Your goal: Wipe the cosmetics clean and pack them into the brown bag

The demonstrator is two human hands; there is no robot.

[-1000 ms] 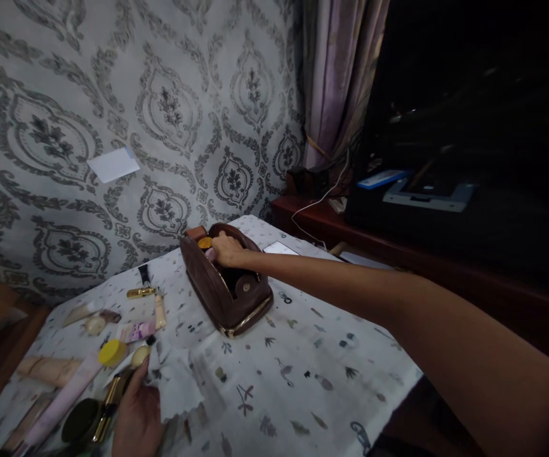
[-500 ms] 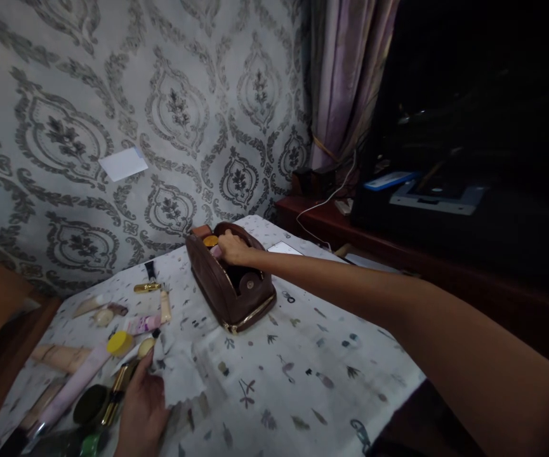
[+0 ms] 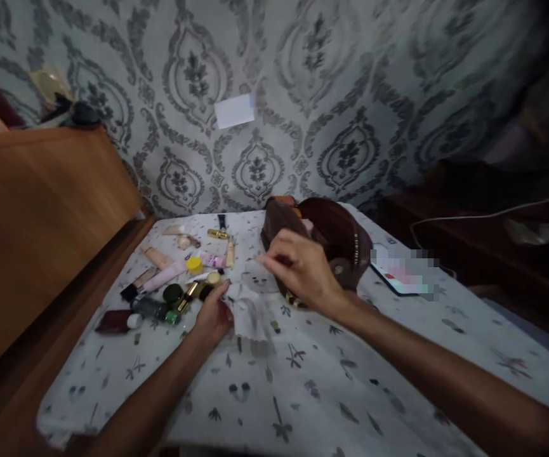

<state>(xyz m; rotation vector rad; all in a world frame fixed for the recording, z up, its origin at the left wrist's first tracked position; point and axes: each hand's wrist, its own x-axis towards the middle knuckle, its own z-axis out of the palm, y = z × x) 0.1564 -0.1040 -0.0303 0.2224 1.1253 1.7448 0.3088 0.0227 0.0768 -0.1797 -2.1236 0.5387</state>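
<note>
A crumpled white tissue (image 3: pixel 250 314) hangs from my left hand (image 3: pixel 214 315), whose fingers are closed on it. This hand is beside a spread of cosmetics, close to a gold-and-black tube (image 3: pixel 188 296) and a dark round jar (image 3: pixel 173 293). My right hand (image 3: pixel 305 270) is raised in front of a brown toiletry bag (image 3: pixel 281 222), fingers curled together in a pinch. Whatever lies between those fingertips, if anything, is too small or blurred to make out. The bag stands unzipped, with a pink item (image 3: pixel 308 225) visible inside.
Left of my hands lie a yellow-lidded jar (image 3: pixel 194 265), a pink tube (image 3: pixel 164 277), a green-capped bottle (image 3: pixel 153 310) and a dark red bottle (image 3: pixel 115 322). A phone (image 3: pixel 400 274) rests right of the bag. A wooden panel (image 3: pixel 50 235) borders the table's left side.
My right hand has come out of the bag and moved toward my left hand. The left hand still has the tissue. The view has turned left.
</note>
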